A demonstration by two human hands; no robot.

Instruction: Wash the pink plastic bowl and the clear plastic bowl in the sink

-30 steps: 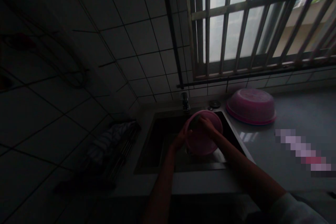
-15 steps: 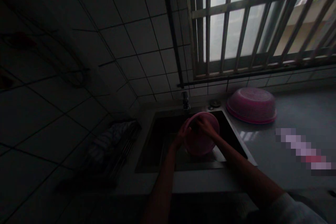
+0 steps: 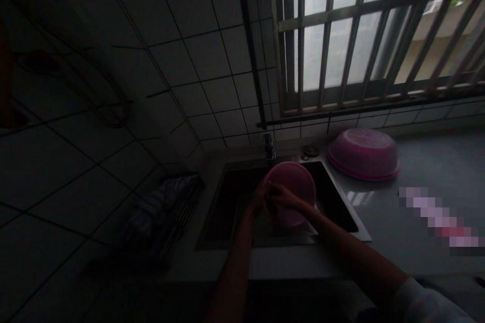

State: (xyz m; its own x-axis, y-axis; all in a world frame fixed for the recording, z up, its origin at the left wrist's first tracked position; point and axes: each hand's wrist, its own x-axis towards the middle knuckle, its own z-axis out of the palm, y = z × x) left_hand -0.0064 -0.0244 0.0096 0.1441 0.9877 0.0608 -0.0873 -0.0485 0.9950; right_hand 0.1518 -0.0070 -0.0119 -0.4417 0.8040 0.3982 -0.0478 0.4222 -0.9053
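Observation:
A pink plastic basin (image 3: 302, 180) is tilted inside the dark sink (image 3: 339, 202), its open side facing up and towards me. My left hand (image 3: 258, 201) grips its left rim from the outside. Reaching over the basin, my right hand (image 3: 281, 197) is closed at the inner left wall, close to my left hand. Something dark seems to be under its fingers, but the dim light hides what it is. Behind the basin stands the metal faucet (image 3: 269, 147).
An upturned pink basin (image 3: 364, 154) rests on the counter (image 3: 428, 161) right of the sink. A round drain strainer (image 3: 310, 151) lies behind the sink. Left of it, a striped cloth (image 3: 162, 197) hangs over a dark rack (image 3: 182, 222). A barred window (image 3: 348, 35) is above.
My right hand has moved left and slightly down along the basin's inside, from its upper wall to its left wall. My left hand still grips the rim.

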